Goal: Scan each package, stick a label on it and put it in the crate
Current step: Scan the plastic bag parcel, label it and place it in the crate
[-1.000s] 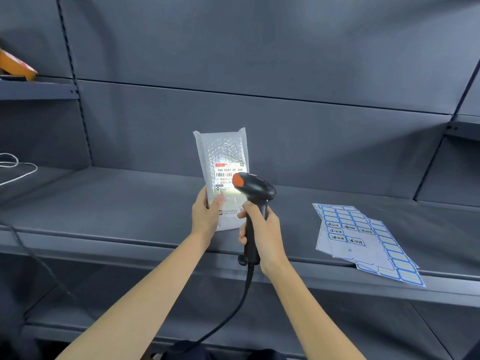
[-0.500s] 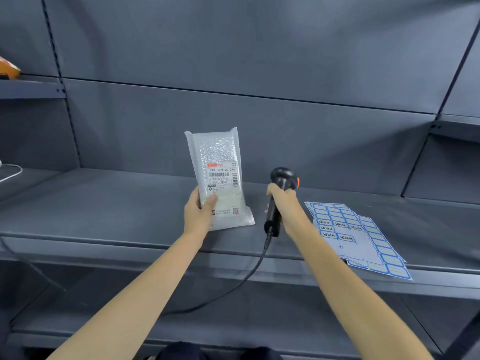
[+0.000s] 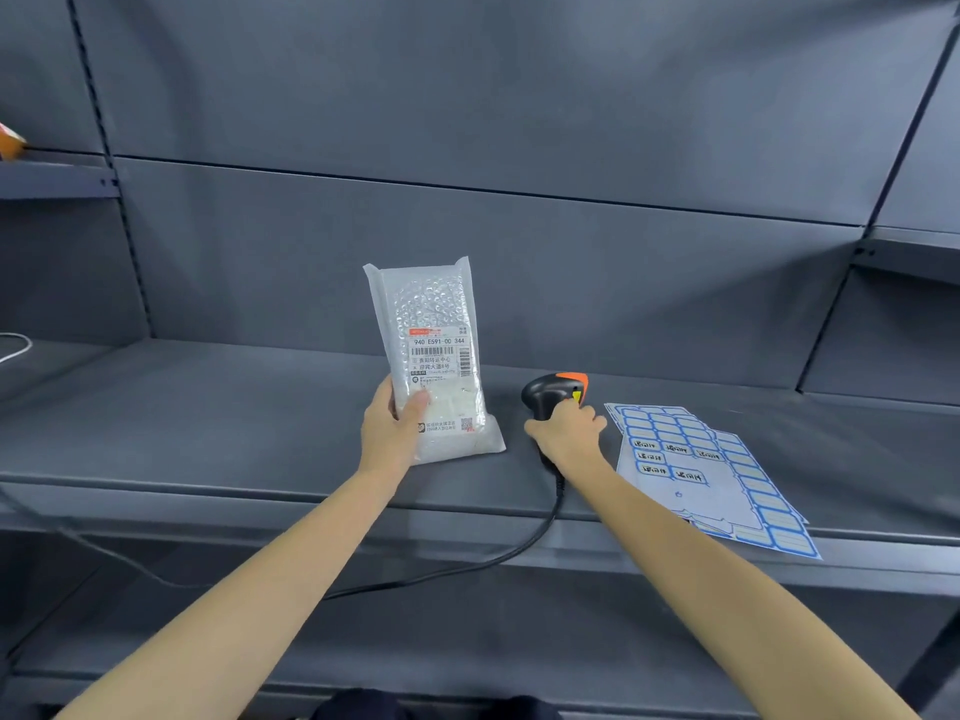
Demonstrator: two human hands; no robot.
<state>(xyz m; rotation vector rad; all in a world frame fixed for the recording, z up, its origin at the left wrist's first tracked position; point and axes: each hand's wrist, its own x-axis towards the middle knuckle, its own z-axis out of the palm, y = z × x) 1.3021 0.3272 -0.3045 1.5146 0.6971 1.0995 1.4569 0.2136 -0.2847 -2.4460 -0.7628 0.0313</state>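
A clear package (image 3: 434, 356) is seen, patterned with bubble-wrap dimples and fronted by a white shipping label (image 3: 440, 358) printed in black with a red strip. The scanner (image 3: 555, 394) is coloured black — its head is capped in orange, with a yellow patch. White label sheets (image 3: 727, 480) are gridded in blue-bordered rectangles — some marked in black handwriting. The shelf (image 3: 208, 407) is finished in dark grey.

The one head-worn camera is looking forward and slightly down from close range, facing a grey shelf (image 3: 208, 418) and its back panel, with both forearms reaching in from the bottom edge.
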